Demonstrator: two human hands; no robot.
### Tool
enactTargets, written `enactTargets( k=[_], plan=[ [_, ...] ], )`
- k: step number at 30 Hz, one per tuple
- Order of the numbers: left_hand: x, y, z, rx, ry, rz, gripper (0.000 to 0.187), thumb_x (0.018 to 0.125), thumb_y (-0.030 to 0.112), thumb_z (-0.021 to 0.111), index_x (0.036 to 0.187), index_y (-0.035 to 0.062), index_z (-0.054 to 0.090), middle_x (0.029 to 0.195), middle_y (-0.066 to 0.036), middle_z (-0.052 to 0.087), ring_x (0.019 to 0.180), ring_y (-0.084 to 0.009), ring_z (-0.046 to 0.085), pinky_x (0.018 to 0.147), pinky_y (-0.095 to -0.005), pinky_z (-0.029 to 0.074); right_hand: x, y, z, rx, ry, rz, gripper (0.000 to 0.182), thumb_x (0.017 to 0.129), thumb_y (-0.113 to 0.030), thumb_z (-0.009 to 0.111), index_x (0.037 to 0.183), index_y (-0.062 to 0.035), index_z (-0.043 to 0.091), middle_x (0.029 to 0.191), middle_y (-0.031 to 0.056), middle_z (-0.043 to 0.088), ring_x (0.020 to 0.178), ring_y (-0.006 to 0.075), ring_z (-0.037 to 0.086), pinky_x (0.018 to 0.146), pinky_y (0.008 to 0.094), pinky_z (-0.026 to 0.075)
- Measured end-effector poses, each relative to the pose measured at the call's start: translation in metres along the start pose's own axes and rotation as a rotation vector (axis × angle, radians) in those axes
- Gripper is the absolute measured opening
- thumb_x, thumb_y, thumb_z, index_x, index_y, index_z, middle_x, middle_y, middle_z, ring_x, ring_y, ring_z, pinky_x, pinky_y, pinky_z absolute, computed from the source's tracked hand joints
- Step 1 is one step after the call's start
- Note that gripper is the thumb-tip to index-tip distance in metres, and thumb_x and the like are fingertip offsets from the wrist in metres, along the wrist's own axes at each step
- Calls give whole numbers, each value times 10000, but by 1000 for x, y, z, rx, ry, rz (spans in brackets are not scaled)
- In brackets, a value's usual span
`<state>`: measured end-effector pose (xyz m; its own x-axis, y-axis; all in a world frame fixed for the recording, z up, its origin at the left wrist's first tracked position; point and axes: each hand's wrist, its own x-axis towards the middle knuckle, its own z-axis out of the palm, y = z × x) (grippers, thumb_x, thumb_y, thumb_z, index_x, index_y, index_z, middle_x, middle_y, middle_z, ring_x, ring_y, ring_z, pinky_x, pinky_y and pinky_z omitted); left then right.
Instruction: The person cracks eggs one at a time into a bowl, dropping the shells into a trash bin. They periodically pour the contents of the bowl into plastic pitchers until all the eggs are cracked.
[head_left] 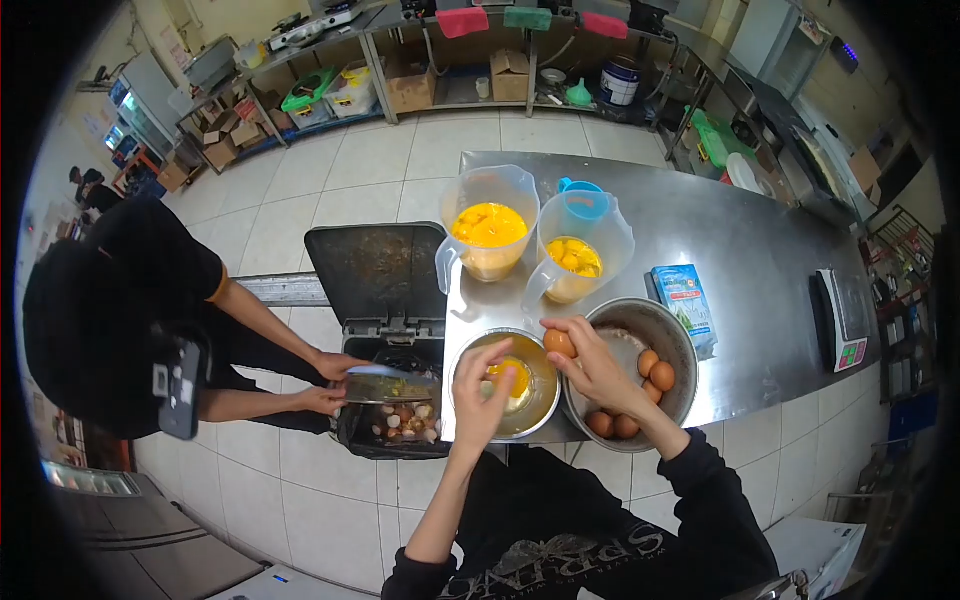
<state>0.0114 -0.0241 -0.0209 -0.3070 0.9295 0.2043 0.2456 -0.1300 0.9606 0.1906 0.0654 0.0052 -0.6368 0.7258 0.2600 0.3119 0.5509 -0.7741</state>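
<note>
A brown egg is held in the fingers of my right hand, between the bowl and the pot. My left hand hovers over the metal bowl with its fingers apart and nothing visibly in it. Yellow yolk and clear egg white lie in that bowl, partly hidden by my left hand. Just right of it stands a large metal pot, with several brown eggs at its bottom. Beyond the bowl, two clear plastic jugs contain yolks and egg liquid.
A blue cup and a blue-and-white packet are on the steel table, with a scale at its right. Left of the table, an open black bin holds eggshells. A co-worker holds a flat item over it.
</note>
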Motion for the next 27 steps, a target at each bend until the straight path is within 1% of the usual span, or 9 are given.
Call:
enactTargets(
  k=[1, 3, 5, 7, 10, 13, 17, 22, 27],
  plan=[
    [4, 8, 4, -2, -29, 2, 376, 831, 6, 659, 1203, 45, 617, 1084, -64, 581, 933, -118, 598, 759, -242, 502, 5, -12, -4, 99, 6, 45, 391, 921, -133, 606, 1286, -59, 485, 1181, 153, 528, 1061, 253, 566, 892, 359, 457],
    [8, 28, 9, -1, -91, 5, 456, 799, -11, 689, 1244, 45, 607, 1102, -74, 591, 904, -119, 626, 729, -234, 521, 9, -28, -10, 506, -110, 411, 385, 962, -182, 568, 1317, -65, 477, 1176, 117, 547, 1045, 186, 570, 860, 320, 467],
    [9, 27, 6, -58, -133, -54, 475, 771, -29, 712, 1232, 34, 614, 1125, -87, 593, 872, -116, 641, 731, -229, 537, 13, -27, -13, 714, -248, 560, 381, 987, -213, 542, 1333, -68, 472, 1174, 90, 560, 1034, 138, 570, 832, 288, 474],
    [9, 28, 3, -94, -155, -88, 480, 756, -46, 726, 1219, 23, 619, 1135, -105, 611, 871, -128, 665, 768, -242, 566, 12, -14, -17, 716, -408, 492, 376, 998, -227, 528, 1335, -70, 470, 1174, 72, 567, 1025, 107, 565, 809, 262, 480],
    [8, 34, 0, -100, -162, -96, 475, 756, -39, 735, 1214, 17, 619, 1092, -97, 634, 895, -140, 672, 782, -257, 579, 7, -8, -4, 762, -310, 199, 377, 977, -200, 534, 1323, -60, 478, 1195, 125, 571, 1049, 179, 585, 858, 308, 477],
    [3, 32, -2, -85, -176, -109, 475, 757, -49, 717, 1217, 9, 613, 1062, -95, 642, 879, -148, 678, 778, -255, 585, 10, -10, -10, 160, -377, 11, 468, 912, -137, 559, 1352, -35, 433, 1224, 165, 550, 1116, 271, 576, 921, 369, 464],
    [-6, 8, 1, 62, -108, -76, 448, 742, -40, 712, 1177, -9, 608, 1041, -124, 648, 815, -150, 682, 731, -262, 583, 10, 4, 17, 42, -435, -34, 603, 847, -109, 573, 1398, -50, 333, 1272, 197, 482, 1129, 357, 544, 945, 407, 445],
    [-14, -18, 6, 255, 9, -50, 427, 749, -28, 696, 1155, -4, 567, 1042, -177, 632, 749, -233, 680, 701, -304, 567, 17, 17, 38, -124, -507, -64, 594, 835, -94, 598, 1376, -55, 355, 1198, 172, 488, 1068, 355, 570, 866, 411, 483],
    [-9, -25, -9, 275, -39, 49, 357, 770, -37, 633, 1117, 8, 558, 1201, -160, 564, 973, -227, 642, 755, -303, 561, 27, 10, 26, -169, -475, -155, 606, 786, -87, 670, 1338, -101, 421, 1164, 134, 503, 986, 340, 599, 797, 404, 506]
  ],
)
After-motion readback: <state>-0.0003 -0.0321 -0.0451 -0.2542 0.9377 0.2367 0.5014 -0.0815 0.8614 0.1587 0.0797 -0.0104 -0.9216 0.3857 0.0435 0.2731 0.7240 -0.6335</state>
